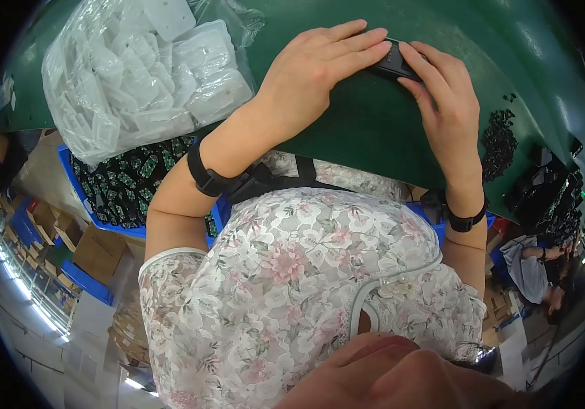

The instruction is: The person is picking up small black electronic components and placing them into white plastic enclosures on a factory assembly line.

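A small black plastic casing [396, 64] is held low over the green table between my two hands. My left hand [316, 65] reaches it from the left, its fingers straight and close together, with the tips pressing on the casing's upper left end. On the other side my right hand [446, 85] grips it between the thumb below and bent fingers above. Much of the casing is covered by fingers, so its exact kind does not show.
A clear bag of translucent plastic pieces [142, 82] lies left on the green table [361, 136]. Below it, a blue bin [105, 228] holds green circuit boards. Small black parts [498, 144] and a pile of glossy black pieces [548, 198] lie right. Another person [531, 269] is further right.
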Available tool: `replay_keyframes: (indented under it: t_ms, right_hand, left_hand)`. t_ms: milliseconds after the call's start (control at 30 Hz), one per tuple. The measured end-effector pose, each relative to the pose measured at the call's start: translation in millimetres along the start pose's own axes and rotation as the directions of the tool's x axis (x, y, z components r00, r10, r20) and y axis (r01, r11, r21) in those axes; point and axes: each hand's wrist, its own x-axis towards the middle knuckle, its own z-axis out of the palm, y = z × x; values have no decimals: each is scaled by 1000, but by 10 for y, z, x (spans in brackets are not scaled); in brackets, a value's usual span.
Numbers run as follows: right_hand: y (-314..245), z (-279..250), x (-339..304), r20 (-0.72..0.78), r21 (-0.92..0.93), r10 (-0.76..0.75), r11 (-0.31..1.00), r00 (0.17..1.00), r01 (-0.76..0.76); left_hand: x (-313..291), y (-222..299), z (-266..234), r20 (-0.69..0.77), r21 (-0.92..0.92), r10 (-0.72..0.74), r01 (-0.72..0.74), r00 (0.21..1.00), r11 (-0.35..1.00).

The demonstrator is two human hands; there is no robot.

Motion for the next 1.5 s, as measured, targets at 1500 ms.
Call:
replay_keyframes:
  t_ms: [1500]
  right_hand:
    - [1764, -257, 830, -16, 585, 430, 736, 903, -341]
  left_hand:
    - [553, 152, 280, 132, -759, -481, 401, 866, 513]
